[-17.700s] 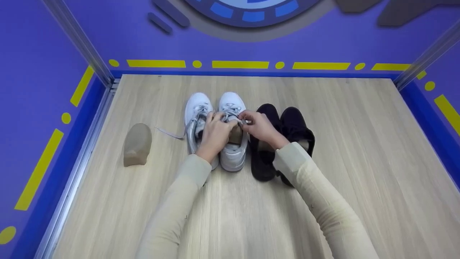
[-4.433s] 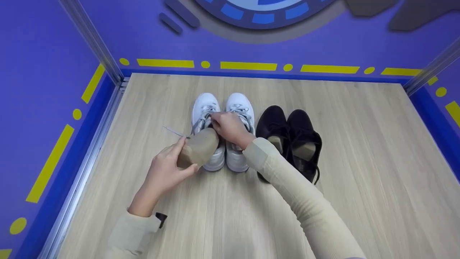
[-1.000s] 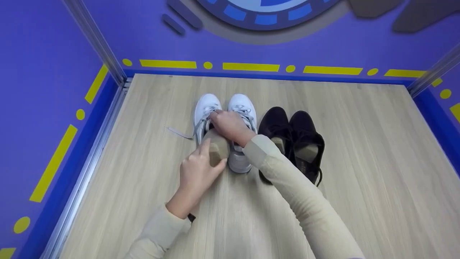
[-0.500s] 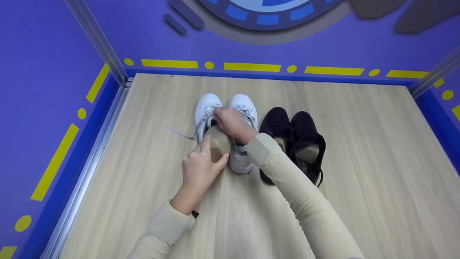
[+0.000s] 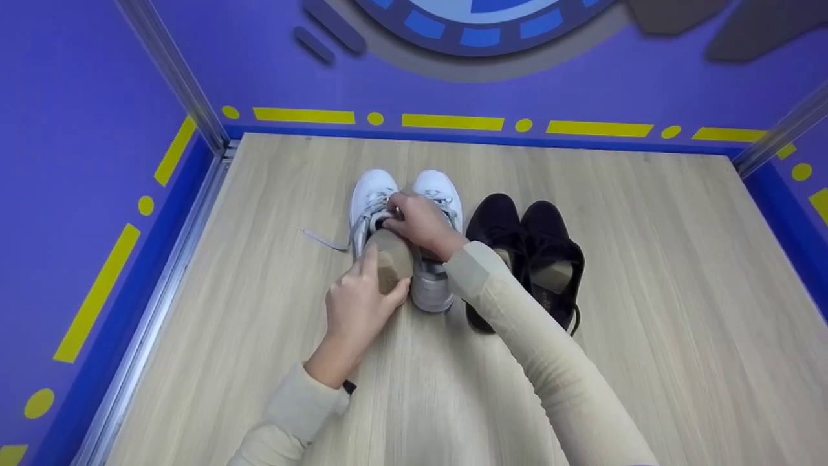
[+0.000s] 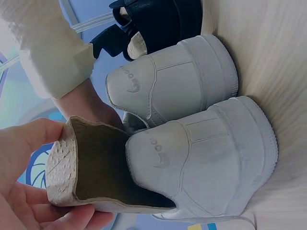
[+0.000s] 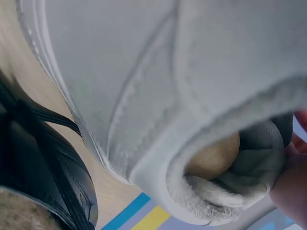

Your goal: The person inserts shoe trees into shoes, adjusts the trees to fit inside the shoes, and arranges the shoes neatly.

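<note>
My left hand (image 5: 356, 304) grips the heel end of a tan molded-pulp shoe insert (image 5: 393, 255), thumb and fingers on opposite sides. The insert's rounded toe end lies at the opening of the left white sneaker (image 5: 373, 184); in the left wrist view the hollow insert (image 6: 103, 163) slants into that sneaker (image 6: 211, 153) past its heel collar. My right hand (image 5: 420, 223) pinches the tongue of the left sneaker, its fingertips partly hidden. Close beside stands the right white sneaker (image 5: 432, 291), its grey laces tied across. In the right wrist view a tan form (image 7: 213, 158) shows inside a white sneaker's opening.
A pair of black lace-up shoes (image 5: 550, 236), with tan inserts inside, stands right of the sneakers under my right forearm. A loose grey lace (image 5: 322, 239) trails left on the wood-grain board (image 5: 660, 291). Purple panels (image 5: 453, 90) border the back and sides.
The insert has gone from the board at left into my left hand, then to the left sneaker's opening. My right hand moved from the right sneaker's laces to the left sneaker's tongue.
</note>
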`<state>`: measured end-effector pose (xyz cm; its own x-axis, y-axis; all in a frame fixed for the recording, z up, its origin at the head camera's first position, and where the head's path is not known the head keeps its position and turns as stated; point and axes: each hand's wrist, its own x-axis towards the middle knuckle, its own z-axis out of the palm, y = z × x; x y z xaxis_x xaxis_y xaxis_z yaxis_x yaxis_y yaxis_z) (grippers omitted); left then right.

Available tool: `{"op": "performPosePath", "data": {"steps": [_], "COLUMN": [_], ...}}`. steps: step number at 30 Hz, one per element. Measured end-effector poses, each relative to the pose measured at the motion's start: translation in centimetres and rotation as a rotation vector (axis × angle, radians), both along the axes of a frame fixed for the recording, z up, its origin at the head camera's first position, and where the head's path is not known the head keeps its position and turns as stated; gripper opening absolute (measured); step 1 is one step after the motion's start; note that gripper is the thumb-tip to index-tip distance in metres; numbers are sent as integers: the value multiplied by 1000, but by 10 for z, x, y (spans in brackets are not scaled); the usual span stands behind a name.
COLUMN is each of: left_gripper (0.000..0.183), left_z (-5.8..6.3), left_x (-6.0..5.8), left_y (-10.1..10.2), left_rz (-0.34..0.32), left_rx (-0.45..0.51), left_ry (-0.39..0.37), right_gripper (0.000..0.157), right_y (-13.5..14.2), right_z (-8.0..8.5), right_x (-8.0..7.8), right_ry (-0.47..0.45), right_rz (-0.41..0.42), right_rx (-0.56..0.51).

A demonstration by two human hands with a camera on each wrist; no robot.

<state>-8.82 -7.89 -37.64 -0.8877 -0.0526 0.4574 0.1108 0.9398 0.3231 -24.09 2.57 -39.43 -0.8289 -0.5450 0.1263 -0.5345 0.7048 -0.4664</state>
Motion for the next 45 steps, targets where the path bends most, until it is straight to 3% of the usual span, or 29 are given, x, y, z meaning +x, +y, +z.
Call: {"op": "performPosePath", "data": {"steps": [7, 15, 22, 29, 34, 45], "left_gripper": [64, 64, 67, 67, 67, 67], "left_z": [-2, -5, -8, -13, -14, -14], "left_x": [0, -4, -9, -7, -6, -6], "left_y": [1, 3, 6, 9, 12, 14], "left_rz": [6, 19, 30, 14, 4, 4], "left_rx": [-20, -57, -47, -43, -61, -78], "left_ry": [10, 67, 62, 65, 62, 51], "right_gripper": [14, 20, 20, 22, 25, 18], "right_y": [-2, -1, 2, 0, -6, -12], "right_z": [1, 2, 4, 7, 6, 1], "right_x": [1, -1, -2, -1, 2, 5], "right_ry": [18, -14, -33, -82, -11, 159], "right_rz": [-1, 35, 67, 76, 86, 10], "right_rx": [10, -9, -8, -4, 69, 127]}}
